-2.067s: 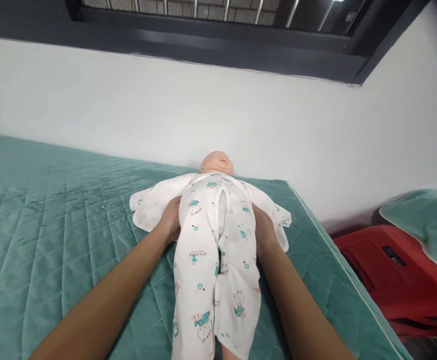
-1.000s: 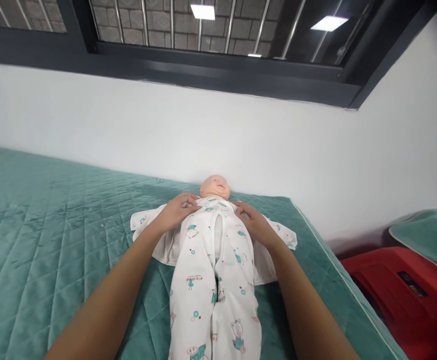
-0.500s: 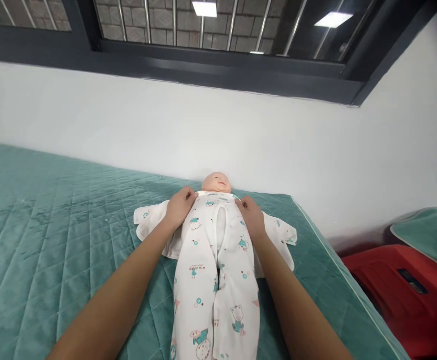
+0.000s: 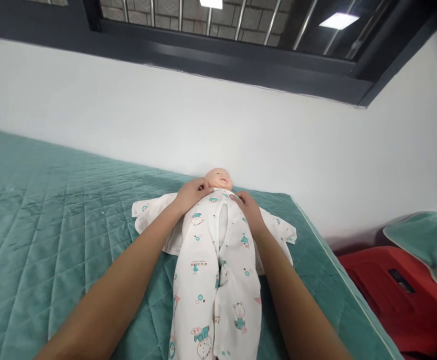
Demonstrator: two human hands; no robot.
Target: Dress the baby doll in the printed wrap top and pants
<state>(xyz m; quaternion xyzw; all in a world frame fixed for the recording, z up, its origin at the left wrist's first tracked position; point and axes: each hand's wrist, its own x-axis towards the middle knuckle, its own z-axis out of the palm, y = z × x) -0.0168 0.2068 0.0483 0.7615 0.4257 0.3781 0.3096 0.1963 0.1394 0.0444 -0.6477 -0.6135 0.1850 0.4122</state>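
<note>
A baby doll (image 4: 219,178) lies on its back, its head towards the white wall. White printed baby pants (image 4: 199,260) are spread over its front, with the waistband up by the chin and an open crotch slit in the middle. A matching baby shirt (image 4: 153,210) shows at both sides beneath them, sleeves stretched outward. My left hand (image 4: 193,194) is closed at the left end of the waistband, close to the doll's neck. At the right end, my right hand (image 4: 249,207) has its fingers bent over the waistband edge. The doll's body is hidden under the cloth.
Green quilted bedding (image 4: 72,225) lies under everything and drops off at a piped edge on the right. Beyond that edge stands a red plastic object (image 4: 402,295) with green cloth (image 4: 428,240) over it. A dark-framed window (image 4: 222,60) is above the wall.
My left hand has moved inward and slightly up along the waistband towards the doll's neck. My right hand has shifted slightly inward too. The view has tilted a little.
</note>
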